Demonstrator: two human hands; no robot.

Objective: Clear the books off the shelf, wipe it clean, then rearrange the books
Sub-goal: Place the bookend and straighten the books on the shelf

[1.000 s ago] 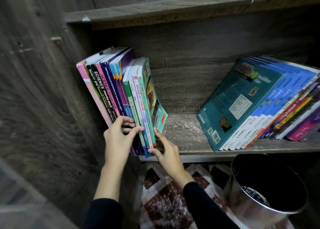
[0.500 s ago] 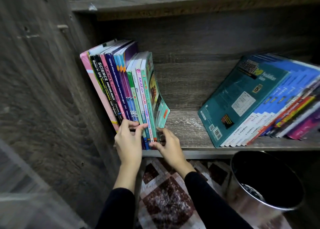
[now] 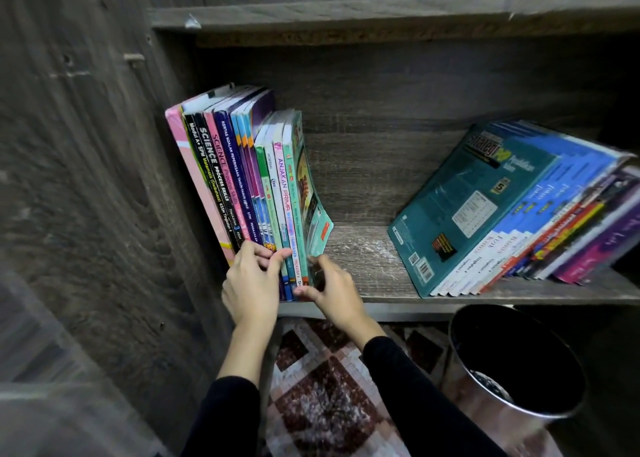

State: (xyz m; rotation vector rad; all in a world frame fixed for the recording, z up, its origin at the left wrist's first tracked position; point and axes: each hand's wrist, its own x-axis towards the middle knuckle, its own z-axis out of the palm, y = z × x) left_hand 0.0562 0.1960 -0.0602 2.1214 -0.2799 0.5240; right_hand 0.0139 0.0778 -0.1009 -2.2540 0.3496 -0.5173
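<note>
A row of several thin workbooks stands at the left end of the wooden shelf, leaning against the side wall. My left hand presses its fingers on the lower spines of this row. My right hand pinches the bottom of the rightmost teal books from the other side. A second stack of books, with a teal cover in front, leans to the right at the shelf's right end. White dust shows on the bare board between the two groups.
A dark round waste bin stands on the floor below the shelf at the right. A patterned brown and white rug lies under my arms. The wooden side panel rises at the left, and an upper shelf board runs overhead.
Both hands have closed in on the bottom of the left row of books, and the row stands more upright. The camera has moved closer and a little down.
</note>
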